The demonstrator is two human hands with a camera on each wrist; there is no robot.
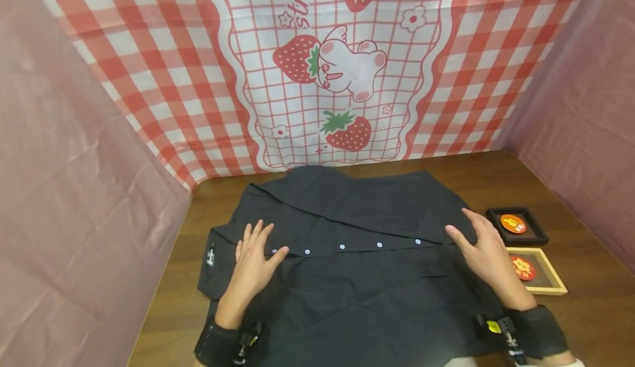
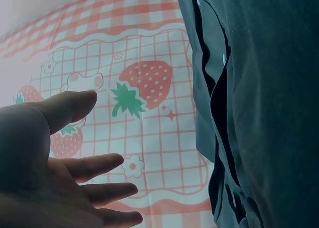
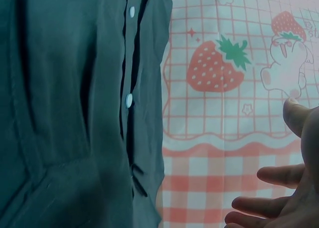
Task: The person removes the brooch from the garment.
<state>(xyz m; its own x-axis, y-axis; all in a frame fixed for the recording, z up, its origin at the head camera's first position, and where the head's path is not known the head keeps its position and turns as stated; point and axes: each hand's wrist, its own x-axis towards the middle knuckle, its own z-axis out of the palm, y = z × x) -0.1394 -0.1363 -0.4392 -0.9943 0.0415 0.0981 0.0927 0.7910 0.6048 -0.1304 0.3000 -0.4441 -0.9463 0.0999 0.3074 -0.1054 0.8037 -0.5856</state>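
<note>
A dark button-up shirt (image 1: pixel 347 290) lies spread on the wooden table, its row of pale buttons running across the middle and its collar with a label at the left. My left hand (image 1: pixel 255 259) is over the shirt near the collar end, fingers spread and straight. Over the right end of the shirt is my right hand (image 1: pixel 483 251), its thumb and fingers apart. In the left wrist view the left hand (image 2: pixel 65 158) holds nothing, and the right wrist view shows the right hand (image 3: pixel 284 183) likewise with nothing in it.
At the right, a black frame (image 1: pixel 541 240) with an orange badge lies on the wooden table (image 1: pixel 590 312). Just in front of it is a light wooden frame (image 1: pixel 558 284) with a red badge. A strawberry-print cloth (image 1: pixel 407 80) hangs behind, and pink cloth walls (image 1: pixel 74 190) flank the table.
</note>
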